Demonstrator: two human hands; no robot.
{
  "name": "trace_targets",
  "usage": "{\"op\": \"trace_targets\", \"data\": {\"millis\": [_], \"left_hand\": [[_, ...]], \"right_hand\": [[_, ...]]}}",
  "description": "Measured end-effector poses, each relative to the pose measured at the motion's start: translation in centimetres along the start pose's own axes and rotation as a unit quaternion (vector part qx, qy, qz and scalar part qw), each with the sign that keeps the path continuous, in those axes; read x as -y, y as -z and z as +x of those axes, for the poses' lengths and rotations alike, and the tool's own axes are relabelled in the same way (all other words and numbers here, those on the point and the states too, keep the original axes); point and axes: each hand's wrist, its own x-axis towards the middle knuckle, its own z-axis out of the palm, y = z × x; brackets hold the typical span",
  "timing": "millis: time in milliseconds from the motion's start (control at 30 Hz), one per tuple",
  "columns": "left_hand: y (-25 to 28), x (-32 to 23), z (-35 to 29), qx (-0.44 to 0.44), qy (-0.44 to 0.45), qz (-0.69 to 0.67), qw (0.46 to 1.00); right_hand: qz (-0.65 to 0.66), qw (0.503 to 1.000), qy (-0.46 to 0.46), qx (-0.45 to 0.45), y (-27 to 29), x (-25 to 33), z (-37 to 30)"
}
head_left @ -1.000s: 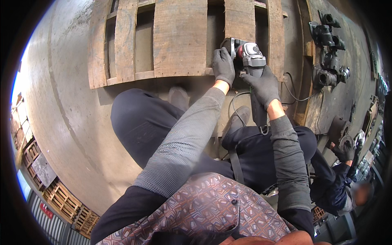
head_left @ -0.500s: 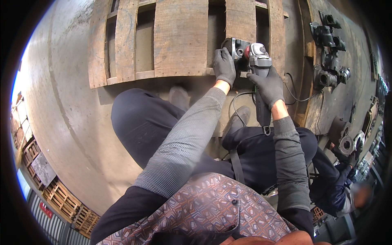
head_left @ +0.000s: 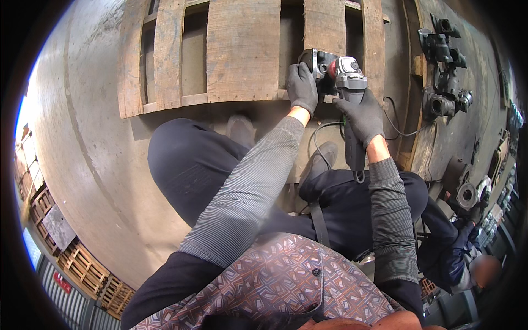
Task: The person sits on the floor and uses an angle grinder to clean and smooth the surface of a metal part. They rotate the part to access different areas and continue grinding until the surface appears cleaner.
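Observation:
A dark metal casting [head_left: 325,65] rests on the near edge of a wooden pallet [head_left: 242,49]. My left hand [head_left: 302,91], in a dark grey glove, is closed on the casting's left side. My right hand [head_left: 363,116], gloved alike, wraps round the body of an angle grinder [head_left: 351,82] with a silver-grey head. The grinder's reddish disc side meets or nearly meets the right of the casting; whether they touch I cannot tell. Below the hand the grinder's dark handle points back toward my knee.
A black power cord [head_left: 406,133] runs right from beside the grinder. Several dark castings [head_left: 440,71] stand on a wooden surface to the right. Lower right, another person [head_left: 448,258] sits near flanged metal parts [head_left: 466,193]. Stacked pallets [head_left: 82,267] line the far lower left.
The grinder's head has shifted very slightly right, away from the casting. My left hand and the casting stay practically where they were.

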Motion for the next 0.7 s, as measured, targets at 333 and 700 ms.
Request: {"op": "trace_targets", "data": {"millis": [333, 700], "left_hand": [[0.1, -0.1, -0.1, -0.007, -0.015, 0.0, 1.0], [0.0, -0.4, -0.2, -0.001, 0.005, -0.008, 1.0]], "right_hand": [[-0.013, 1.0, -0.012, -0.014, 0.8, 0.0, -0.2], [-0.01, 1.0, 0.012, 0.005, -0.3, -0.3, 0.2]]}}
